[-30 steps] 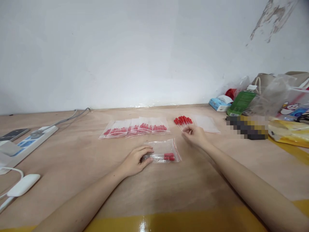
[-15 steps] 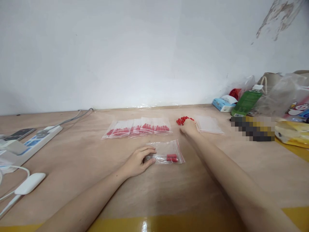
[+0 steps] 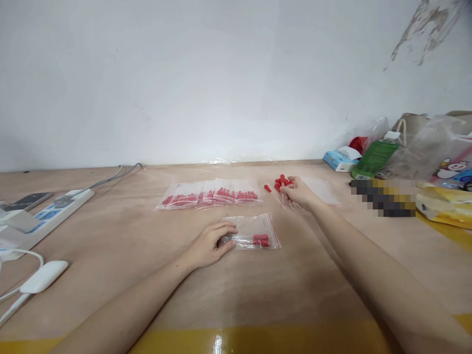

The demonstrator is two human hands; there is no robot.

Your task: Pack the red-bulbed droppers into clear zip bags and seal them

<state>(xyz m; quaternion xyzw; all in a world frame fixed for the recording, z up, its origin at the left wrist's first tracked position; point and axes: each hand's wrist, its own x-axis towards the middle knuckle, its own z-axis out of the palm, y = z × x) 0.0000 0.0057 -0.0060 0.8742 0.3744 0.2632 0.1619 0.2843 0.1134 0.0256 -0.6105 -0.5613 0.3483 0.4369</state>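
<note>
A clear zip-lock bag point(image 3: 245, 225) with a red-edged opening lies flat before me. Inside it are two glass droppers with red rubber bulbs point(image 3: 261, 240). My left hand point(image 3: 212, 243) grips the bag's left end, thumb below and fingers above. Farther off on the right, my right hand point(image 3: 300, 191) is closed at a loose pile of red-bulbed droppers point(image 3: 282, 180), with clear tubes showing under its fingers. Exactly how many it holds is hard to see. One dropper point(image 3: 267, 188) lies slightly apart, left of the pile.
Filled bags point(image 3: 210, 194) overlap in a row at the back middle. Flat bags point(image 3: 324, 191) are stacked behind my right hand. On the right are a tissue pack point(image 3: 339, 160), a green bottle point(image 3: 378, 156) and a yellow package point(image 3: 444, 204); on the left, a power strip point(image 3: 70, 214) with cables.
My right hand has shifted slightly right and turned over the dropper pile, and clear tubes now show under its fingers. The pile is disturbed. My left hand stays on the bag.
</note>
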